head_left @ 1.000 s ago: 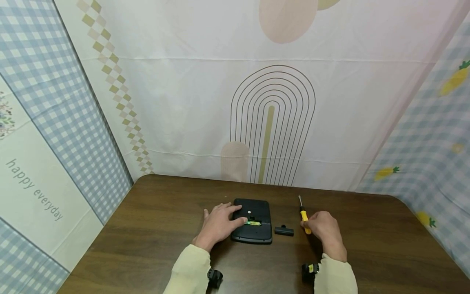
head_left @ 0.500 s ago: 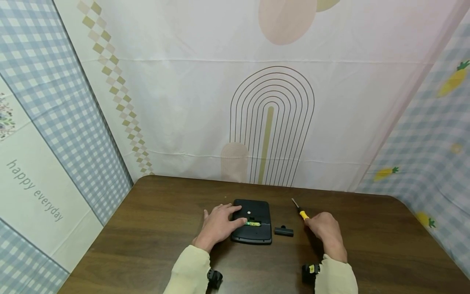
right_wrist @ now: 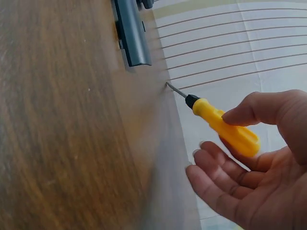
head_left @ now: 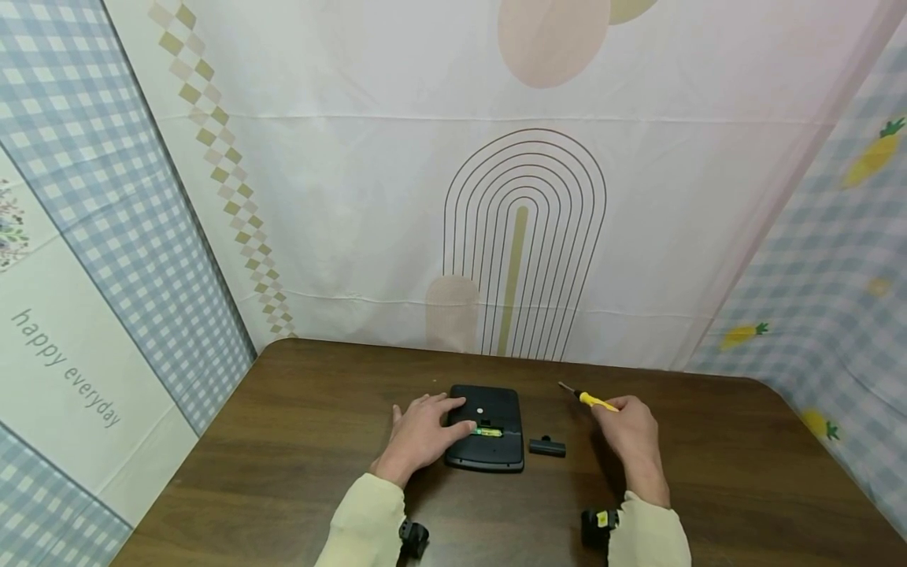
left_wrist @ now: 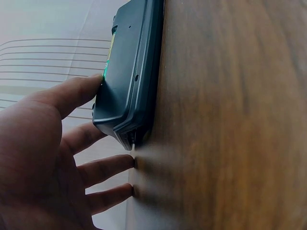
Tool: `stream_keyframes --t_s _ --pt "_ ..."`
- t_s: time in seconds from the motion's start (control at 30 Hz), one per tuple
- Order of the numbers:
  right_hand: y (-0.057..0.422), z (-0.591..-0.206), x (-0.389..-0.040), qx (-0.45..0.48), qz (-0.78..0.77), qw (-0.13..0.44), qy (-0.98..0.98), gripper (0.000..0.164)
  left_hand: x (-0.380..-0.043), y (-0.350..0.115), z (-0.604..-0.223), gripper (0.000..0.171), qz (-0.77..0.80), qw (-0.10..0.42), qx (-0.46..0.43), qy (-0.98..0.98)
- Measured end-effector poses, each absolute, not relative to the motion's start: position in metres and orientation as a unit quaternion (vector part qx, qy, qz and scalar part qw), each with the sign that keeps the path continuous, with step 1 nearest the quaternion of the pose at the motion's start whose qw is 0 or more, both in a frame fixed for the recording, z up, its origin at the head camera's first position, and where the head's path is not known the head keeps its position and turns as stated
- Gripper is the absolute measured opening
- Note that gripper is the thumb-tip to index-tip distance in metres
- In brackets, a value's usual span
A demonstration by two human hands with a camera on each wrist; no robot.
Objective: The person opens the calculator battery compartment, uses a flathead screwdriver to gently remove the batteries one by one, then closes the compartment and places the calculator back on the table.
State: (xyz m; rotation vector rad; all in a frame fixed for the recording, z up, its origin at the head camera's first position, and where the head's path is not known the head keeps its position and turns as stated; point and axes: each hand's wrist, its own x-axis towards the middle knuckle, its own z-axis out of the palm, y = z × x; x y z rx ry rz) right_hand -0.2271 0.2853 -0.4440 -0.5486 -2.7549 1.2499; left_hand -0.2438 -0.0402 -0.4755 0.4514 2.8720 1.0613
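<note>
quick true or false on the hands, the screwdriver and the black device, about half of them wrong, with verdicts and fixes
1. The right-hand grip holds a screwdriver. True.

2. The screwdriver's handle is red. False: it is yellow.

3. The left-hand grip touches the black device. True.

4. The screwdriver's tip is inside the black device. False: the tip is apart from it, off to its right in the head view.

5. A battery shows in the black device. True.

6. The small black piece is fitted onto the black device. False: it lies separately on the table, beside the device.
</note>
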Motion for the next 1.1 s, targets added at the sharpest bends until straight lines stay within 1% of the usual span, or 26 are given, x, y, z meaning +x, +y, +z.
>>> stream_keyframes --t_s 0.3,0.47,0.8,0.93,1.1 --pt "0.283 -0.443 -0.227 -0.179 0.438 0.066 -0.879 0.051 -0.243 -0.04 -0.475 0.059 0.344 0.022 0.147 0.927" --pt "0.28 -0.444 -0.227 -0.175 0.452 0.098 -0.869 0.053 -0.243 -0.04 -0.475 0.059 0.346 0.021 0.149 0.926" --pt "0.275 -0.446 -0.227 -0.16 0.466 0.183 -0.851 0.046 -0.243 -0.04 -0.476 0.059 0.344 0.02 0.15 0.927" --pt "0.273 -0.445 -0.227 -0.155 0.474 0.201 -0.843 0.046 -0.243 -0.04 -0.476 0.059 0.345 0.021 0.149 0.927" --pt "0.271 -0.444 -0.227 -0.156 0.5 0.207 -0.826 0.048 -0.243 -0.041 -0.475 0.06 0.346 0.022 0.147 0.926"
